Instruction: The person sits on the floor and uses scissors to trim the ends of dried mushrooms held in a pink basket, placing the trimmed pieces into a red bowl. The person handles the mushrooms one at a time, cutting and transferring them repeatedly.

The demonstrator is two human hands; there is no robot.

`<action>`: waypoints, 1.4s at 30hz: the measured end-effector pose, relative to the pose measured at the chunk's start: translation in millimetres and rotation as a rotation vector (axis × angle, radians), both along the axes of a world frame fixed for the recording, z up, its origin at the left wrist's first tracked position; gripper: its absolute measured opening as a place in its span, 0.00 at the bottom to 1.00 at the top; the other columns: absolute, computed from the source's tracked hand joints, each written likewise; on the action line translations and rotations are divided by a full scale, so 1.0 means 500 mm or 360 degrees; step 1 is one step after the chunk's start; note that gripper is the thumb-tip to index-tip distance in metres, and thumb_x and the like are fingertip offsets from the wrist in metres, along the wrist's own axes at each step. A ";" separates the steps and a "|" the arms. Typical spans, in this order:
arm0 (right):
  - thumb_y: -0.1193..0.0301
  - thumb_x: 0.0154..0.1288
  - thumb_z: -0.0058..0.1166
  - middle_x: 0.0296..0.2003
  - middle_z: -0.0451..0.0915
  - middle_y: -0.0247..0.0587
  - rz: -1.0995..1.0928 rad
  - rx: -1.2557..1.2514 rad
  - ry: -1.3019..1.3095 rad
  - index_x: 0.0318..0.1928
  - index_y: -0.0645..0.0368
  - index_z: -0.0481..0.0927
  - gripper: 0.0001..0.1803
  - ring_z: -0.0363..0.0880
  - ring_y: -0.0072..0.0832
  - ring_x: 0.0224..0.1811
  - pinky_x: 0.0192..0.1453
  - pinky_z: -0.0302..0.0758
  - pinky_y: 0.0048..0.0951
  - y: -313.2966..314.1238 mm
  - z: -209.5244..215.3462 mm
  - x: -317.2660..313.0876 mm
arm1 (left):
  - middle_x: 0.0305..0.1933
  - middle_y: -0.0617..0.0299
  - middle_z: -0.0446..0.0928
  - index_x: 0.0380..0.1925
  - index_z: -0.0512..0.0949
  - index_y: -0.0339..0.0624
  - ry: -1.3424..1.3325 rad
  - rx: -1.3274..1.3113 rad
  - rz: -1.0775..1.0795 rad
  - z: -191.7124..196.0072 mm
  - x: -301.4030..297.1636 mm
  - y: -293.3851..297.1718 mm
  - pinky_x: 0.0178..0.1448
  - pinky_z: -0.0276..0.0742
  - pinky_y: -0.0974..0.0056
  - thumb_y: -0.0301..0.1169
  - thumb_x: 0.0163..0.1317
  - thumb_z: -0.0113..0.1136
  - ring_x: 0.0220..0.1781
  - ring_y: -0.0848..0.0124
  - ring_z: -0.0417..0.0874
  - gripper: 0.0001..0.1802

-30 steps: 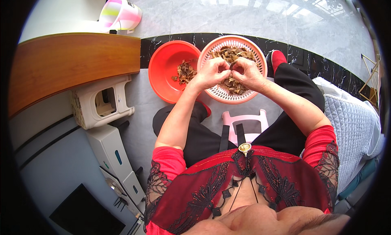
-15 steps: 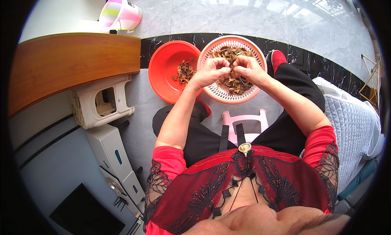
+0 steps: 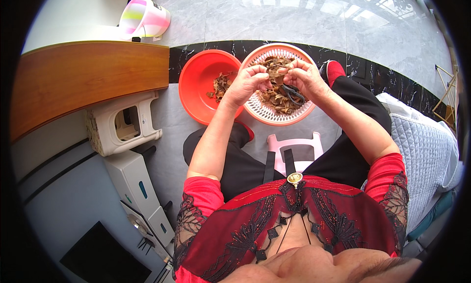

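One brown dried piece (image 3: 275,77) is pinched above the pink-rimmed basket (image 3: 277,121) between the left hand (image 3: 249,82) and right hand (image 3: 304,78), palms turned inward, fingers curled; scissors (image 3: 289,90) lie inside the basket, a red basin (image 3: 196,84) left of it.

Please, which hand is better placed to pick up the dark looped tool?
Probably the right hand: it is just beside the dark looped tool, while the left hand is farther away, toward the red basin.
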State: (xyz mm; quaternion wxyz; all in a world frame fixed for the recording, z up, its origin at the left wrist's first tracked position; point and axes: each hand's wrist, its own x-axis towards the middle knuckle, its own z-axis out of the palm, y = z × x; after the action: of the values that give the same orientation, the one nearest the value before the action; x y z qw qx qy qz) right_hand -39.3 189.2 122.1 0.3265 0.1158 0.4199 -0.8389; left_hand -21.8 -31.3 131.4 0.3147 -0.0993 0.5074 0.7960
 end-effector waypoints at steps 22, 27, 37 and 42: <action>0.75 0.60 0.59 0.34 0.79 0.38 0.0298 0.0206 0.0334 0.43 0.64 0.72 0.13 0.79 0.22 0.34 0.38 0.77 0.23 -0.007 -0.004 0.005 | 0.33 0.65 0.78 0.38 0.76 0.40 0.0141 -0.0171 -0.0312 0.027 0.007 0.018 0.38 0.73 0.75 0.33 0.65 0.56 0.33 0.80 0.78 0.08; 0.75 0.61 0.59 0.34 0.79 0.38 0.0297 0.0201 0.0286 0.43 0.63 0.73 0.12 0.79 0.21 0.33 0.38 0.77 0.22 -0.007 -0.004 0.006 | 0.39 0.62 0.78 0.44 0.73 0.40 0.0061 0.0123 -0.0155 0.017 0.007 0.019 0.38 0.74 0.75 0.30 0.67 0.53 0.37 0.77 0.79 0.09; 0.82 0.59 0.57 0.40 0.74 0.42 -0.0012 -0.0081 -0.0114 0.43 0.64 0.74 0.11 0.78 0.29 0.38 0.47 0.77 0.28 0.008 -0.010 -0.007 | 0.42 0.58 0.76 0.44 0.71 0.38 -0.0032 0.0673 0.0282 -0.019 0.003 0.016 0.39 0.71 0.69 0.30 0.69 0.47 0.37 0.72 0.74 0.09; 0.81 0.59 0.57 0.38 0.77 0.39 -0.0050 -0.0077 -0.0131 0.42 0.63 0.74 0.10 0.78 0.24 0.35 0.46 0.79 0.27 0.021 -0.001 -0.014 | 0.37 0.62 0.74 0.38 0.72 0.40 -0.0050 0.0682 0.0371 -0.029 -0.001 0.001 0.39 0.71 0.68 0.29 0.69 0.47 0.37 0.71 0.74 0.06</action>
State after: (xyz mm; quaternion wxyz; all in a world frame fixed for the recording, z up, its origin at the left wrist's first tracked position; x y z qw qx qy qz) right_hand -46.2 199.7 121.8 0.3329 0.1488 0.3840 -0.8483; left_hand -22.2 -30.7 117.1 0.2424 -0.1004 0.3071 0.9148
